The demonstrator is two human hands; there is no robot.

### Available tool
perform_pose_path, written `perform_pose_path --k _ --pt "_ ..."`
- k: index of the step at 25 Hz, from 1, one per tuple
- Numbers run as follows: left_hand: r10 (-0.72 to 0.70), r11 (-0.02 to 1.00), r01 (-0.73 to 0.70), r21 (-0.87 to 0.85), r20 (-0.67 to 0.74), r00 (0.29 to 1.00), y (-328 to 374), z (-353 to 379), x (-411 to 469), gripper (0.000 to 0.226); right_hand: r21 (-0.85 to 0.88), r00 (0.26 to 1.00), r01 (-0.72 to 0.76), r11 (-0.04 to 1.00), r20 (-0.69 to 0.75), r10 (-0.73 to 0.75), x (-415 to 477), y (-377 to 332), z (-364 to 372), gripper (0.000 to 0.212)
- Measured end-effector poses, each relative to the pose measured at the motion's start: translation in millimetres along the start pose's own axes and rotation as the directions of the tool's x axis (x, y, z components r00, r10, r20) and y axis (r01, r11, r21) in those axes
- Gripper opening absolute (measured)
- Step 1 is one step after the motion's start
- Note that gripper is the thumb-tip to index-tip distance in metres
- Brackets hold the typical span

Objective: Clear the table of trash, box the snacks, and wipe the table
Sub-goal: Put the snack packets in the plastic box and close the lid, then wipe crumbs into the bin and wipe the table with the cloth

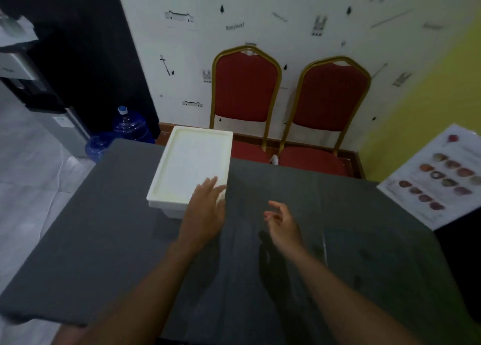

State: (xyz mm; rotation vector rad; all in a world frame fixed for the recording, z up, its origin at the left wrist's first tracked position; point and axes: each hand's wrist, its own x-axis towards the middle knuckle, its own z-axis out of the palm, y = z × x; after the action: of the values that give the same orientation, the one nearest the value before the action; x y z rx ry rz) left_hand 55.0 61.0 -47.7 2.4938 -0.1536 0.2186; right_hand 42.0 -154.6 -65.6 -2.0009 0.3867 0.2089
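A white plastic box [192,162] with its lid on stands at the far left part of the dark grey table [338,240]. My left hand [205,209] lies flat with fingers spread on the box's near right corner, touching the lid. My right hand [282,222] hovers over the table's middle, apart from the box, fingers loosely curled and holding nothing. No loose trash or snacks show on the tabletop.
Two red chairs with gold frames [244,89] [333,97] stand against the wall behind the table. A laminated picture sheet [442,178] lies at the right edge. Blue water jugs [130,126] and a dispenser [39,92] stand on the floor at the left.
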Motion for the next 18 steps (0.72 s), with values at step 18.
perform_pose_path --k 18 --pt "0.115 0.981 0.033 -0.192 0.707 0.697 297.8 225.4 -252.9 0.037 -0.515 0.862 -0.501 0.696 -0.221 0.456 -276.2 355.8 -288.7 0.072"
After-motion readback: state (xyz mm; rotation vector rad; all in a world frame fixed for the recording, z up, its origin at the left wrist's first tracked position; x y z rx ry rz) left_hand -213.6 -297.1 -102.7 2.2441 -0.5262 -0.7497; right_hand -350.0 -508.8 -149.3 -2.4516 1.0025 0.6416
